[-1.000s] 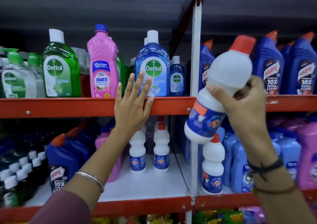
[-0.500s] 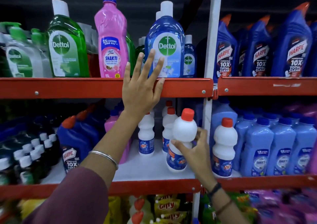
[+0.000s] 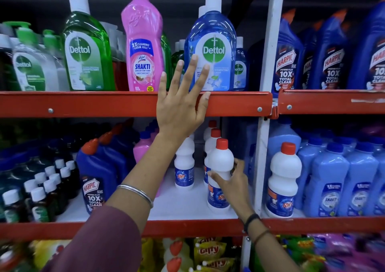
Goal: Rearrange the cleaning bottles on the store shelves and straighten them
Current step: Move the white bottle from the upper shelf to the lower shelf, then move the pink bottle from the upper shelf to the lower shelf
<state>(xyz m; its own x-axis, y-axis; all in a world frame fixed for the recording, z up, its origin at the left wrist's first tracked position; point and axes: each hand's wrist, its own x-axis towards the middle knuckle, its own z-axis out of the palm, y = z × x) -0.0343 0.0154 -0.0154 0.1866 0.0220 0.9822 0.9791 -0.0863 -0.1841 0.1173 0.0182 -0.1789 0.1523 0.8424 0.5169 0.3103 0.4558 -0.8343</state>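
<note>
My right hand (image 3: 233, 183) grips a white bottle with a red cap (image 3: 219, 168), standing upright on the white lower shelf (image 3: 183, 206) in front of two more white bottles (image 3: 184, 167). My left hand (image 3: 181, 103) is spread flat against the red edge of the upper shelf (image 3: 83, 104), fingers apart, just in front of a blue Dettol bottle (image 3: 214, 49). A pink Shakti bottle (image 3: 142, 42) and a green Dettol bottle (image 3: 86, 51) stand to its left.
A white upright post (image 3: 268, 84) splits the shelves. Right of it stand blue Harpic bottles (image 3: 288, 59) above, another white bottle (image 3: 282, 180) and light blue bottles (image 3: 329, 180) below. Dark small bottles (image 3: 39, 190) and a Harpic bottle (image 3: 95, 176) fill the lower left.
My right hand has brought the white bottle down from beside the upper shelf and set it upright on the lower shelf. My left hand has stayed on the upper shelf edge.
</note>
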